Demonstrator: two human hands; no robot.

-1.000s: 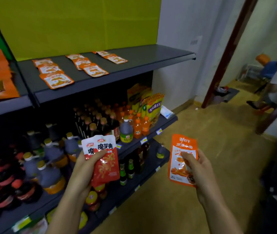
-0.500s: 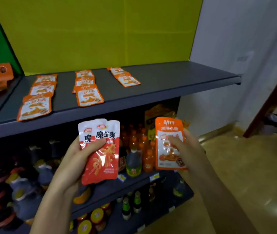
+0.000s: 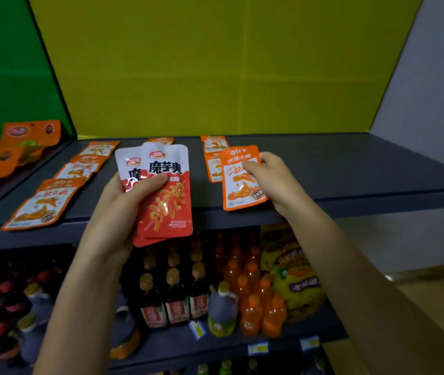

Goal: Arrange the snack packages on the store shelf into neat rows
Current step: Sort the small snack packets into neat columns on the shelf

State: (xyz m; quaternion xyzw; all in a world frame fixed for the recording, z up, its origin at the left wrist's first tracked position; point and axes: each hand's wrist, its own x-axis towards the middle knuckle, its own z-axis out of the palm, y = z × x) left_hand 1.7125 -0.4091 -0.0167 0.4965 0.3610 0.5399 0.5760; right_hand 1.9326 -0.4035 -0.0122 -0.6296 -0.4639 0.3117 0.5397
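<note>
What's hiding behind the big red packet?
A second red packet peeks out behind the front red packet, both gripped by the left hand. Its lower part is covered.

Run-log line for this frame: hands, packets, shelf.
phase: placing | left hand grip: red packets, in front of shelf | right hand grip: orange packet, front of right row | orange rows: flat
</note>
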